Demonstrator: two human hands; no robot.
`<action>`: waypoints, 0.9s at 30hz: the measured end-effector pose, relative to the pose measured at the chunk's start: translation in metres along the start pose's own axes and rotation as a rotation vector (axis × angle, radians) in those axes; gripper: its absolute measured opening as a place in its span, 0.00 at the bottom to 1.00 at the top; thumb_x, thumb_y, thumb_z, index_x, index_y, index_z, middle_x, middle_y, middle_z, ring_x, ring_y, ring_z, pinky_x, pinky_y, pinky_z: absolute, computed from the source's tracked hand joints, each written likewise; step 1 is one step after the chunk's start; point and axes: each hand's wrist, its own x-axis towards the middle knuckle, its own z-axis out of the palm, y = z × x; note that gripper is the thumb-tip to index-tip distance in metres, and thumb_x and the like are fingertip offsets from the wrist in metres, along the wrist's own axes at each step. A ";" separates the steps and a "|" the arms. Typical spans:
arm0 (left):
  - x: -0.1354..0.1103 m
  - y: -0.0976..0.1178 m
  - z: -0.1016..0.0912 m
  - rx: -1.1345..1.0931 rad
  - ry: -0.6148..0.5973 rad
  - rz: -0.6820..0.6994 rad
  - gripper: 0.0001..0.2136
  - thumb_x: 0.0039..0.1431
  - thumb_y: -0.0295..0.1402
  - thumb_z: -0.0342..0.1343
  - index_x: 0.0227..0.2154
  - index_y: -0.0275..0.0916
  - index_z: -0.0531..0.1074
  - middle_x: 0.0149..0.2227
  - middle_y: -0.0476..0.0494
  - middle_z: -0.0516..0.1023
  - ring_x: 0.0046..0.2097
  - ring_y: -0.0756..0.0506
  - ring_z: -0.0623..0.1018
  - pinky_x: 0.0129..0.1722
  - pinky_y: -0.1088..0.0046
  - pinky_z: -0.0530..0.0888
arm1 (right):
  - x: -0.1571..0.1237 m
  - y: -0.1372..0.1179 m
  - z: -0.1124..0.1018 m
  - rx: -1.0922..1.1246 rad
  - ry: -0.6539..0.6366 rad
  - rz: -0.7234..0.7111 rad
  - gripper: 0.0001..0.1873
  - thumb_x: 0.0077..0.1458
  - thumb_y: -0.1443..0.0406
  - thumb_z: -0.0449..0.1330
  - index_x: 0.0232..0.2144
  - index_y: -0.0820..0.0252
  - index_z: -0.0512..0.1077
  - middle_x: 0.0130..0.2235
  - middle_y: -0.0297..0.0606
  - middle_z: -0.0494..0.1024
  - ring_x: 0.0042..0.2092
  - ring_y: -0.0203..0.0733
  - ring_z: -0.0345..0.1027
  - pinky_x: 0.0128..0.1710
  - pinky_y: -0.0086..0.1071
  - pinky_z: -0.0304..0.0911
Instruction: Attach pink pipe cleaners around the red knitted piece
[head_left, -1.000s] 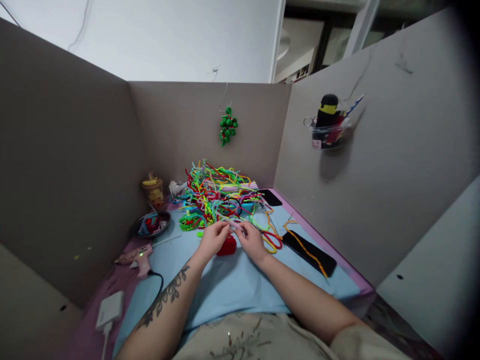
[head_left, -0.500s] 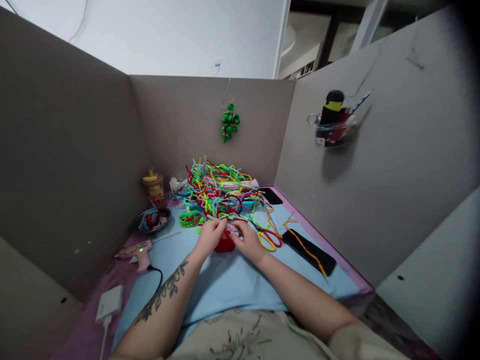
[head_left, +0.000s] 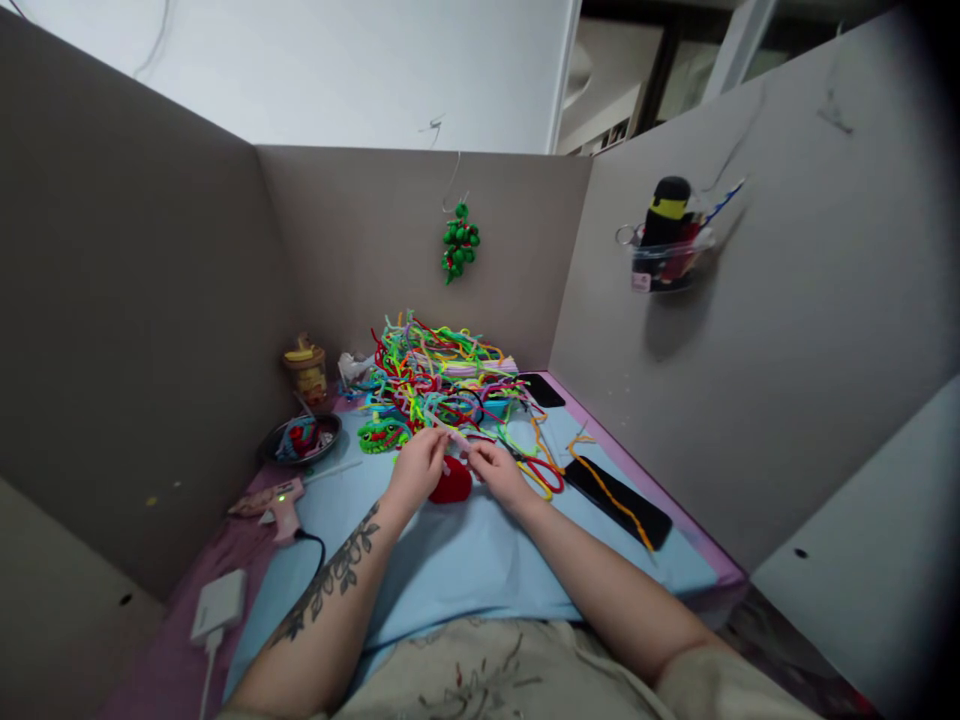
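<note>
My left hand and my right hand meet over the light blue mat, both pinched on a thin pink pipe cleaner that runs between their fingertips. A red fuzzy piece lies on the mat just under and between the two hands. Right behind them rises a big tangled pile of coloured pipe cleaners. A small green pipe-cleaner figure sits to the left of the pile, close to my left hand.
A pink glue gun and white adapter lie at the left, near a dark dish and yellow jar. A black phone with an orange pipe cleaner across it lies right. Grey partition walls enclose the desk; a green ornament hangs behind.
Both hands have drawn closer together and slightly toward the pile, still pinching the pink pipe cleaner. The red piece now shows more between them.
</note>
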 end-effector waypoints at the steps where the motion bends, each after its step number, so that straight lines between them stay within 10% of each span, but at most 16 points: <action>1: 0.000 -0.001 0.000 -0.001 0.016 -0.004 0.12 0.61 0.33 0.44 0.38 0.37 0.73 0.39 0.40 0.77 0.42 0.45 0.74 0.43 0.69 0.69 | 0.000 0.000 0.000 0.006 0.024 0.003 0.13 0.53 0.57 0.53 0.29 0.60 0.70 0.20 0.29 0.62 0.22 0.33 0.54 0.21 0.26 0.51; 12: -0.005 0.007 0.008 -0.036 0.025 -0.068 0.11 0.59 0.35 0.47 0.35 0.38 0.75 0.35 0.43 0.78 0.37 0.46 0.76 0.37 0.72 0.71 | 0.005 0.022 -0.001 -0.027 0.222 -0.062 0.09 0.46 0.60 0.60 0.28 0.60 0.75 0.30 0.36 0.76 0.34 0.41 0.67 0.38 0.35 0.62; 27: -0.002 0.007 0.009 -0.017 0.024 -0.233 0.19 0.59 0.41 0.44 0.21 0.36 0.72 0.22 0.45 0.75 0.27 0.48 0.73 0.28 0.74 0.66 | 0.002 0.017 0.001 -0.238 0.332 -0.122 0.05 0.43 0.64 0.61 0.21 0.60 0.71 0.25 0.33 0.70 0.30 0.38 0.62 0.32 0.31 0.58</action>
